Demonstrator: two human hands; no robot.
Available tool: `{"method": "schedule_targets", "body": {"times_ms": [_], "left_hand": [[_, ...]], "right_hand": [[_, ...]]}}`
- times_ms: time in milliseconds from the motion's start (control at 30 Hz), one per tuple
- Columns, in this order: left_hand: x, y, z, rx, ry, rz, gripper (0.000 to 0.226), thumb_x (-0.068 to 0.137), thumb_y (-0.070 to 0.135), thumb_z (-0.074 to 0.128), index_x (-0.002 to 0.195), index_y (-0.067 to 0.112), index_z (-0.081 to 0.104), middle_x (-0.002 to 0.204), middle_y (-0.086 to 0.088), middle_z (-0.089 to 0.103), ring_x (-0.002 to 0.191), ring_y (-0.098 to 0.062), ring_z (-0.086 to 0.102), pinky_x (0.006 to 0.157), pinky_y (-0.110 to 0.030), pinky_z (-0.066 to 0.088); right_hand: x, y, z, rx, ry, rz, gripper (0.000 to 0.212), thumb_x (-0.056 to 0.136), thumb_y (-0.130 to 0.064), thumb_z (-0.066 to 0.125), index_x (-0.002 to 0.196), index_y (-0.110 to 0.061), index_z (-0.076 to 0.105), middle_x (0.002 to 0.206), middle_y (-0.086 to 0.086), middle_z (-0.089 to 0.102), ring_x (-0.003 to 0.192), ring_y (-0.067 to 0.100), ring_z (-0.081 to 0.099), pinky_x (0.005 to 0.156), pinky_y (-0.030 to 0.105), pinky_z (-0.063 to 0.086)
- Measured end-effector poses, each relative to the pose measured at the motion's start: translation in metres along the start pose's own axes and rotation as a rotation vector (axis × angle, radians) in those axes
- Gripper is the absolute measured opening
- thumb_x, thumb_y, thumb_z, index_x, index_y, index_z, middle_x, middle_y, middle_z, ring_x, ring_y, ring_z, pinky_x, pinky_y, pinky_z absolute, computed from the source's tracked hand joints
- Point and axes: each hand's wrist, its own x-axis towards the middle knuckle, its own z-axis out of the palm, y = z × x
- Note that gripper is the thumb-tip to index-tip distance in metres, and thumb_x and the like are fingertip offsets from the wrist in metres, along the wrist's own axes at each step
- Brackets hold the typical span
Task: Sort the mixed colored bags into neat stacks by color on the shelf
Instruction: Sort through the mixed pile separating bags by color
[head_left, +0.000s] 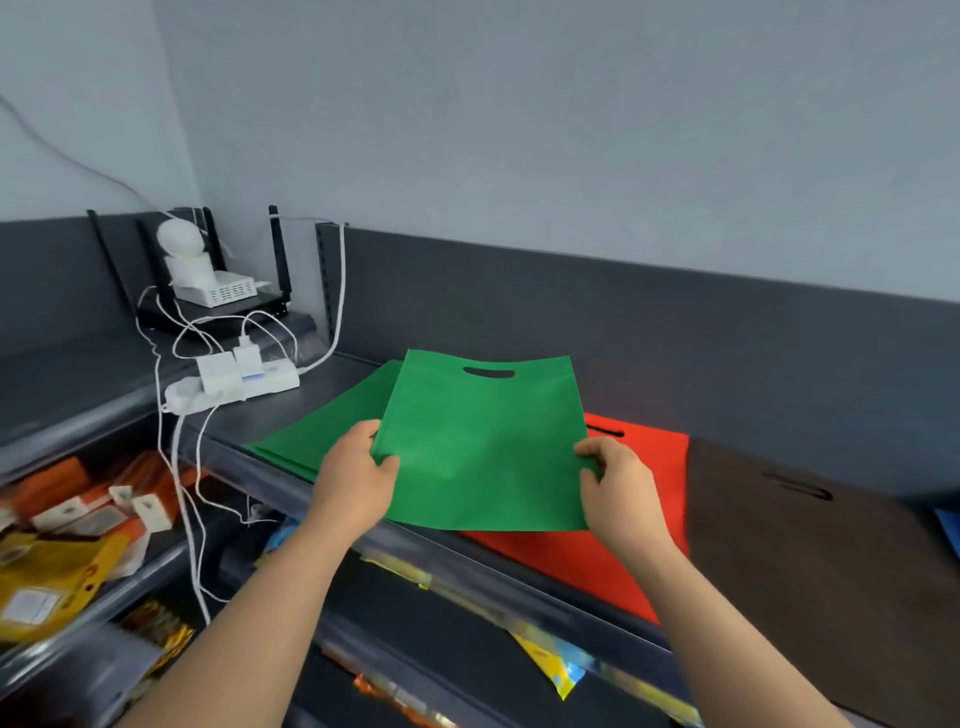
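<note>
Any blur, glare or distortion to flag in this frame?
Head view: even light, no glare; the green bag, pinched by the left hand and right hand, is sharp; the packets at lower left and the brown bag look smeared; wide-angle stretch toward the edges.

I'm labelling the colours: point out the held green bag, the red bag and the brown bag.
green bag (483, 452): head view, middle of its face.
red bag (571, 558): head view, strip below the green bag.
brown bag (810, 582): head view, middle of its face.
</note>
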Motion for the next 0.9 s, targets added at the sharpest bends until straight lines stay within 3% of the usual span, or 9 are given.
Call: {"method": "schedule_targets", "body": {"times_ms": [200, 333, 500, 567, 700, 767, 833, 900], "left_hand": [[0.053, -0.033, -0.009, 0.076, 0.023, -0.050, 0.051, 0.093, 0.010, 0.057, 0.142, 0.011, 0.041, 0.139, -0.010, 0.050, 0.105, -0.022, 0.057, 0.090, -0.034, 0.045], [0.084, -0.060, -0.018, 0.138, -0.006, -0.068, 0.053, 0.093, 0.010, 0.056, 0.143, 0.012, 0.039, 0.142, -0.010, 0.047, 0.125, -0.027, 0.049, 0.102, -0.041, 0.043], [0.121, -0.088, -0.030, 0.251, -0.080, -0.042, 0.052, 0.094, 0.011, 0.054, 0.143, 0.013, 0.039, 0.140, -0.007, 0.050, 0.111, -0.030, 0.058, 0.090, -0.040, 0.049], [0.135, -0.097, -0.037, 0.288, -0.118, -0.028, 0.050, 0.093, 0.011, 0.053, 0.142, 0.015, 0.040, 0.134, -0.006, 0.054, 0.097, -0.030, 0.062, 0.081, -0.037, 0.050], [0.158, -0.116, -0.047, 0.357, -0.177, 0.017, 0.034, 0.092, 0.007, 0.050, 0.125, 0.014, 0.051, 0.095, -0.001, 0.059, 0.082, -0.025, 0.058, 0.068, -0.031, 0.043], [0.166, -0.122, -0.050, 0.381, -0.219, 0.026, 0.038, 0.091, 0.010, 0.051, 0.129, 0.014, 0.049, 0.107, -0.003, 0.061, 0.096, -0.028, 0.058, 0.076, -0.036, 0.047], [0.173, -0.128, -0.052, 0.444, -0.271, 0.037, 0.050, 0.092, 0.017, 0.053, 0.140, 0.016, 0.040, 0.131, -0.010, 0.051, 0.117, -0.034, 0.047, 0.095, -0.043, 0.043], [0.177, -0.131, -0.052, 0.455, -0.301, 0.040, 0.053, 0.093, 0.020, 0.052, 0.143, 0.016, 0.035, 0.137, -0.013, 0.044, 0.123, -0.037, 0.042, 0.101, -0.045, 0.040]], "right_hand": [[0.031, -0.019, 0.048, -0.001, -0.053, -0.034, 0.038, 0.084, 0.001, 0.048, 0.118, -0.011, 0.058, 0.119, 0.006, 0.060, 0.112, 0.023, 0.054, 0.096, 0.032, 0.042], [0.038, -0.029, 0.076, -0.031, -0.090, -0.036, 0.040, 0.085, 0.000, 0.049, 0.122, -0.010, 0.057, 0.121, 0.007, 0.059, 0.112, 0.023, 0.053, 0.096, 0.030, 0.041], [0.044, -0.046, 0.105, -0.075, -0.113, 0.007, 0.039, 0.084, -0.004, 0.054, 0.122, -0.010, 0.059, 0.119, 0.008, 0.061, 0.109, 0.022, 0.055, 0.092, 0.027, 0.041], [0.045, -0.055, 0.116, -0.117, -0.150, 0.043, 0.041, 0.084, -0.006, 0.056, 0.125, -0.011, 0.057, 0.119, 0.008, 0.061, 0.109, 0.023, 0.056, 0.092, 0.026, 0.042], [0.039, -0.069, 0.135, -0.239, -0.194, 0.129, 0.040, 0.084, -0.015, 0.058, 0.123, -0.011, 0.055, 0.112, 0.010, 0.062, 0.102, 0.028, 0.058, 0.085, 0.030, 0.046], [0.034, -0.075, 0.143, -0.338, -0.211, 0.167, 0.037, 0.085, -0.022, 0.057, 0.120, -0.011, 0.053, 0.108, 0.009, 0.062, 0.100, 0.030, 0.058, 0.082, 0.033, 0.046], [0.031, -0.082, 0.148, -0.426, -0.218, 0.202, 0.034, 0.089, -0.028, 0.053, 0.119, -0.012, 0.052, 0.108, 0.008, 0.064, 0.102, 0.030, 0.057, 0.085, 0.035, 0.046], [0.030, -0.090, 0.153, -0.489, -0.206, 0.229, 0.033, 0.090, -0.029, 0.051, 0.119, -0.013, 0.051, 0.110, 0.008, 0.063, 0.106, 0.031, 0.055, 0.086, 0.036, 0.043]]}}
